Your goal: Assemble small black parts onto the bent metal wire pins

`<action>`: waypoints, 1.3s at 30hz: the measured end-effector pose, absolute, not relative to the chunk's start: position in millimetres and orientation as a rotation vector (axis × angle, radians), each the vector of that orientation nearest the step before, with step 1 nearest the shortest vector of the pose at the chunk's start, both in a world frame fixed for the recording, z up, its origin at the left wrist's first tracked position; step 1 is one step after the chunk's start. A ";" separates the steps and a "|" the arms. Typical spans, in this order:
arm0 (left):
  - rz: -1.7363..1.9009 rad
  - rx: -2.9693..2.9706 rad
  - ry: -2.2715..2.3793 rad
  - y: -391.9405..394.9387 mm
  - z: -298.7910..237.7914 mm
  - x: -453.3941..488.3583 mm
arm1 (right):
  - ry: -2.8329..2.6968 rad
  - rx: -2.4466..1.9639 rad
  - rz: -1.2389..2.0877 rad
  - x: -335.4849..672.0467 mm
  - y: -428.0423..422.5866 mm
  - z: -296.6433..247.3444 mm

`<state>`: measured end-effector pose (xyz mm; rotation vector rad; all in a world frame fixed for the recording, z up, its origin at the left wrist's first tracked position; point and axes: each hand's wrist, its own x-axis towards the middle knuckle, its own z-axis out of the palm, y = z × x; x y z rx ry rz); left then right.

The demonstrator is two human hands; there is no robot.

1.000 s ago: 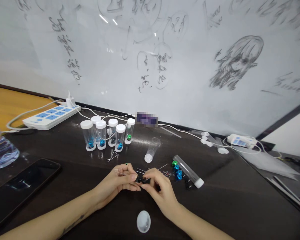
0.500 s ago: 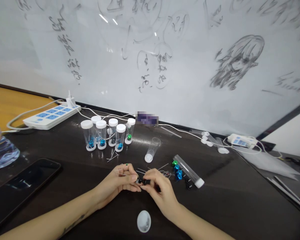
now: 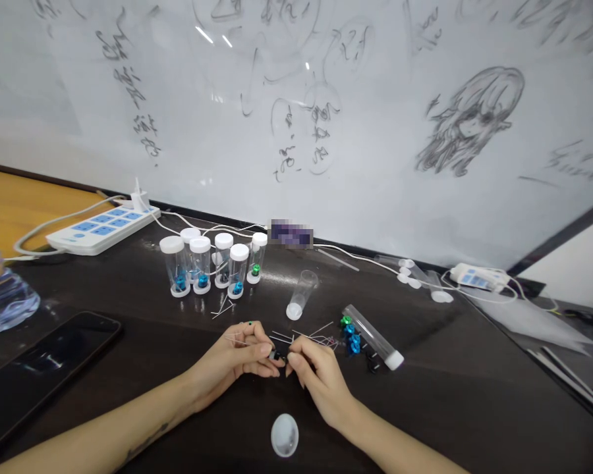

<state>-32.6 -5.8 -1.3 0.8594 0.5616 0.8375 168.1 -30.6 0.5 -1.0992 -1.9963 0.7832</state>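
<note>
Between the thumb and fingers of my left hand (image 3: pixel 240 355) sits a small black part (image 3: pixel 279 356) with a whitish piece at its left end. A thin pale wire also shows along this hand's fingers. My right hand (image 3: pixel 321 375) is closed in a pinch just right of the black part; its fingertips hide whatever may be in them. Thin metal pins (image 3: pixel 321 337) lie on the table behind my right hand. A round white cap (image 3: pixel 284 436) rests nearer to me, below both hands.
Several capped clear tubes (image 3: pixel 200 264) with blue or green parts stand back left. An open tube (image 3: pixel 302 296) is behind my hands. Right of them lie blue parts (image 3: pixel 352 339) and a long tube (image 3: pixel 373 336). A phone (image 3: pixel 39 382), bottle (image 3: pixel 4 296) and power strip (image 3: pixel 103 230) are left.
My right hand's fingers have drawn slightly right, off the black part, and more of that part shows. My left hand keeps its hold in nearly the same place.
</note>
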 end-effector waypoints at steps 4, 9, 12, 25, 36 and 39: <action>0.846 0.857 0.557 -6.1 -2.0 -33.4 | -1.982 -1.109 0.756 166.4 -31.2 -0.5; 0.858 0.854 0.558 -5.3 -0.9 -33.1 | -1.958 -1.054 0.754 166.8 -31.0 -4.9; 0.854 0.860 0.559 -5.5 -1.0 -32.3 | -1.967 -1.088 0.756 167.5 -30.3 -4.8; 0.845 0.879 0.563 -5.9 -2.0 -32.5 | -1.970 -1.020 0.685 167.3 -29.3 -6.1; 0.856 0.864 0.561 -5.3 -1.3 -32.5 | -1.959 -1.084 0.727 165.9 -31.6 -3.7; 0.855 0.871 0.558 -5.8 -1.8 -32.8 | -1.958 -1.076 0.718 165.8 -31.4 -5.9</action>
